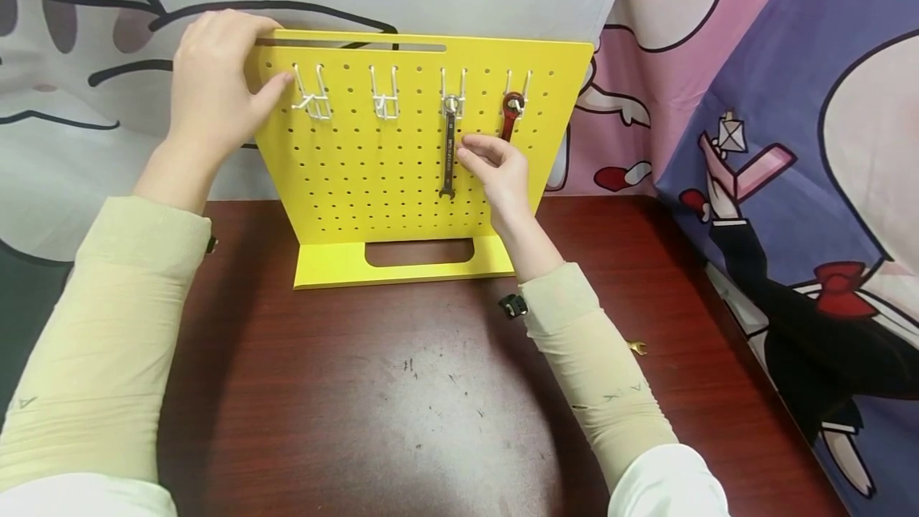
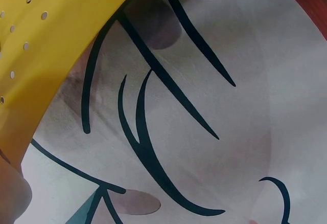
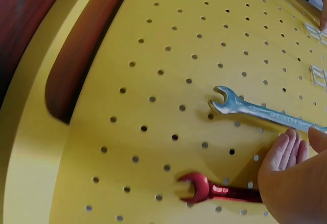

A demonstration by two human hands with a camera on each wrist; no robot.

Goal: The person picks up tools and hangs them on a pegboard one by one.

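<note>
A yellow pegboard [image 1: 345, 214] stands upright on the table. My left hand [image 1: 221, 74] grips its top left corner, thumb on the front face and fingers over the edge. From a white hook right of the middle hangs a silver combination wrench [image 1: 449, 154], its open end down. A red wrench [image 1: 510, 110] hangs from the rightmost hook, partly hidden by my right hand [image 1: 506, 174]. That hand is between the two wrenches, fingers extended and fingertips beside the silver handle. In the right wrist view, the thumb overlaps the handle of the silver wrench [image 3: 260, 112].
Two more white wire hooks, a left one [image 1: 313, 106] and a middle one [image 1: 385, 108], carry nothing. A gold-coloured open wrench end [image 1: 636, 348] shows on the dark red table [image 1: 345, 389] beyond my right forearm. Printed cloth [image 1: 761, 102] hangs behind and at the right.
</note>
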